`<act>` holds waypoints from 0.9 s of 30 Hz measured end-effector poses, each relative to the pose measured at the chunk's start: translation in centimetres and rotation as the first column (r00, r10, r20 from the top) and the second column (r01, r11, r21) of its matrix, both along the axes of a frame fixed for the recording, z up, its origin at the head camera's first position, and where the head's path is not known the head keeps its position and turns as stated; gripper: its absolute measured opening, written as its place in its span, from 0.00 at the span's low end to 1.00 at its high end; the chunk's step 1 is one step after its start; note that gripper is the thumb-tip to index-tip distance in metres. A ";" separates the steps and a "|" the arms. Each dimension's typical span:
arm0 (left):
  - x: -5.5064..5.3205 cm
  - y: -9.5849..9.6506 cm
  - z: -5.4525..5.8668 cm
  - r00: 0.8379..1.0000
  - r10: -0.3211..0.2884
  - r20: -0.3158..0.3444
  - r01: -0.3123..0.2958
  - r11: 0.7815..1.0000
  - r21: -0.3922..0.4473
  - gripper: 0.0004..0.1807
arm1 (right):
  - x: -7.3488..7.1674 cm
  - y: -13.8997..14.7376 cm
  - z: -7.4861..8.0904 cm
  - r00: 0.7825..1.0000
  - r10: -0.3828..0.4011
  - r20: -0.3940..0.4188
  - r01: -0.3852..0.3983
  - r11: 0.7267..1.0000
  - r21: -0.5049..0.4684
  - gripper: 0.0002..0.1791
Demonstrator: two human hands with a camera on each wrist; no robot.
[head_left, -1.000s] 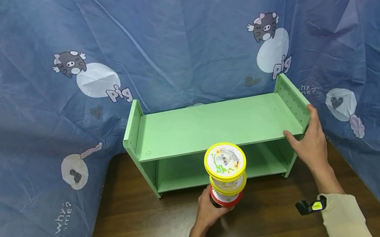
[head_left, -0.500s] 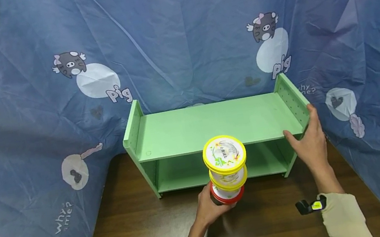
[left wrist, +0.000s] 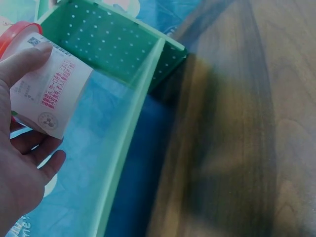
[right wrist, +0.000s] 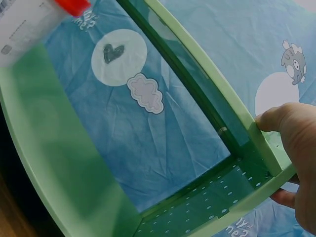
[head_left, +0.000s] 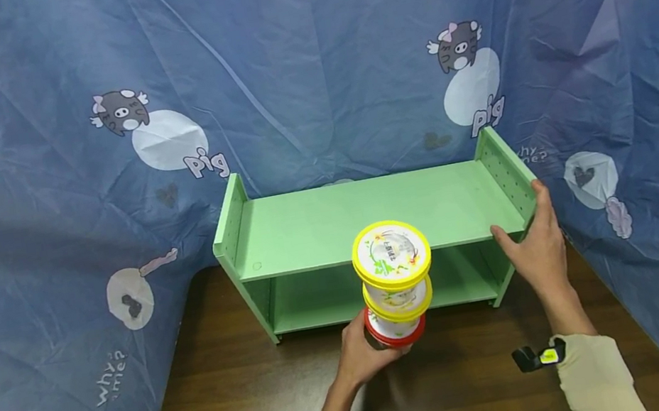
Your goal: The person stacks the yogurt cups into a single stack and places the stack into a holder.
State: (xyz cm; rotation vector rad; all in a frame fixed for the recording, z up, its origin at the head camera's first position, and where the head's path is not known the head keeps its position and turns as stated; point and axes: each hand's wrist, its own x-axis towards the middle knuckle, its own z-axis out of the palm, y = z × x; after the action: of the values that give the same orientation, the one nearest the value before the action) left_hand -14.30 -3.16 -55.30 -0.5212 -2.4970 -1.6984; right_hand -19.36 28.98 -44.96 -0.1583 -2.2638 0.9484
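Note:
My left hand [head_left: 359,357] grips the red-lidded tub [head_left: 397,330], the lowest in a stack of three. Above it sit a yellow-lidded tub [head_left: 399,301] and, on top, another yellow-lidded tub [head_left: 392,254] with a floral print. In the left wrist view my thumb lies along the white printed wall of the red-lidded tub [left wrist: 64,106] and the fingers curl beneath. The stack is held in front of the green shelf [head_left: 332,223]. My right hand [head_left: 537,251] grips the shelf's right side panel, with its thumb by the upper board's front edge.
The shelf has an upper board, a lower board [head_left: 319,300] and a perforated left side panel [head_left: 234,224]. It stands on a brown wooden surface [head_left: 251,405]. Blue printed cloth [head_left: 306,58] hangs behind and along both sides.
My left hand has raised the stack of tubs slightly and moved it a little right, so the top lid overlaps more of the upper board. My right hand has stayed put.

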 end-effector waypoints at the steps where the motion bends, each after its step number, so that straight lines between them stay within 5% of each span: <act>1: 0.0 0.0 0.2 1.000 0.000 -0.003 0.000 1.000 0.000 0.36 | 0.0 0.0 0.0 1.000 0.000 0.001 0.000 1.000 0.001 0.54; 27: -0.4 0.1 5.0 1.000 0.015 0.024 -0.017 0.998 0.064 0.35 | 0.0 0.0 0.0 1.000 -0.011 0.014 0.011 1.000 0.001 0.54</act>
State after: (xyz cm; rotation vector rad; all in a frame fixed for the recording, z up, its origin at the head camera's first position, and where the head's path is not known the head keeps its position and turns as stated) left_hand -14.72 -3.08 -50.28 -0.4773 -2.4458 -1.7823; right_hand -19.35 28.97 -44.95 -0.1770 -2.2736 0.9440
